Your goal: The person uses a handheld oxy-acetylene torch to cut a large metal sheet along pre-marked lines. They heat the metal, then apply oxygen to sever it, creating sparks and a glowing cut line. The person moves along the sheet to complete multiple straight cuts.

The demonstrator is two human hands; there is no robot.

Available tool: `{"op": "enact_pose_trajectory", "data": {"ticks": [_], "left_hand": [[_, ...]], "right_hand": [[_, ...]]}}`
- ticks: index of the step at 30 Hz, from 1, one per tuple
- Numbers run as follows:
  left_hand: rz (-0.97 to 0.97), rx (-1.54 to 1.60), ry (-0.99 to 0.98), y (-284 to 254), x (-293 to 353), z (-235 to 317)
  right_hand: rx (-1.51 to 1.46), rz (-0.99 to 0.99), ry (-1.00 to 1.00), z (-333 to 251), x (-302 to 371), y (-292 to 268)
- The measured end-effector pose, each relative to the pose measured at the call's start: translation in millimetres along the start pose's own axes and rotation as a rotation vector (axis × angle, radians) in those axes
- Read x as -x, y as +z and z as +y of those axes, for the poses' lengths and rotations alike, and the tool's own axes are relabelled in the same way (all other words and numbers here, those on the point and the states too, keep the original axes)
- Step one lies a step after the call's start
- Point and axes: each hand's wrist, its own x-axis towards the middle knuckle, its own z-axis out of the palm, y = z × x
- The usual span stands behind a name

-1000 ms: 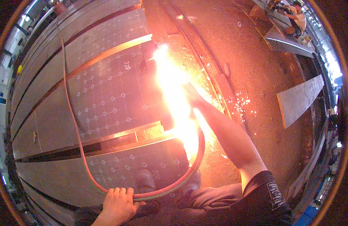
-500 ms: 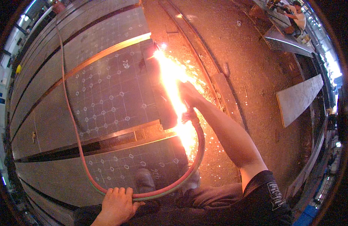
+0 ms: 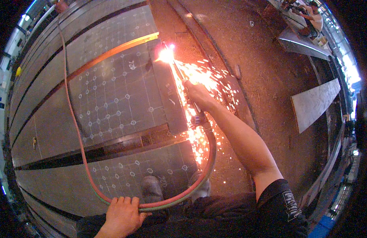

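Observation:
My right hand [image 3: 198, 96] is closed around a cutting torch [image 3: 197, 120], whose rear end with its fittings shows below the hand. Ahead of it a dazzling flame [image 3: 166, 54] burns at the right edge of a marked steel plate [image 3: 108, 95], throwing sparks [image 3: 213, 81] to the right and back along the edge. Glare hides the torch tip. A red and green twin hose [image 3: 209, 158] curves from the torch toward me, and my left hand [image 3: 124, 216] grips it near the bottom of the view. Chalk circles and lines cover the plate.
My shoes [image 3: 152, 189] rest on a nearer marked plate [image 3: 167, 158], across a gap from the other. The hose runs on along the left. To the right, over dirt ground, lie a steel rail [image 3: 215, 43] and a loose plate [image 3: 316, 105]. Another person [image 3: 312, 18] works at far right.
The glare along the plate's edge has shrunk to a bright spot at the far end, and the sparks now fan out to the right. My hands have barely moved.

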Motion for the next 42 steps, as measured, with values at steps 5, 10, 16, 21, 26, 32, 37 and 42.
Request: {"op": "enact_pose_trajectory", "data": {"ticks": [5,10,16,21,26,32,37,42], "left_hand": [[0.059,0.022,0.01,2.4,1.7,-0.2],[0.033,0.049,0.006,3.9,-1.0,-2.2],[0.034,0.026,-0.011,0.7,1.6,1.6],[0.064,-0.006,0.01,5.4,1.3,0.9],[0.068,0.007,0.007,2.4,1.5,1.9],[0.083,0.008,0.025,4.0,1.2,-0.8],[0.121,0.038,0.04,5.7,-3.3,-0.7],[0.079,0.046,0.003,1.8,1.3,1.7]], "right_hand": [[0.0,-0.026,0.039,6.5,-9.8,-1.6],[0.069,-0.061,-0.236,34.1,-30.0,-7.4],[0.083,-0.041,-0.091,8.1,-10.0,-0.8],[0.012,-0.022,-0.032,-0.6,1.3,-1.8],[-0.009,-0.019,-0.009,7.0,-5.2,-2.1],[0.152,-0.105,-0.335,42.9,-23.1,-2.5],[0.378,-0.094,-0.484,58.8,-40.8,-23.6],[0.118,-0.029,-0.142,-2.3,11.5,-0.6]]}}
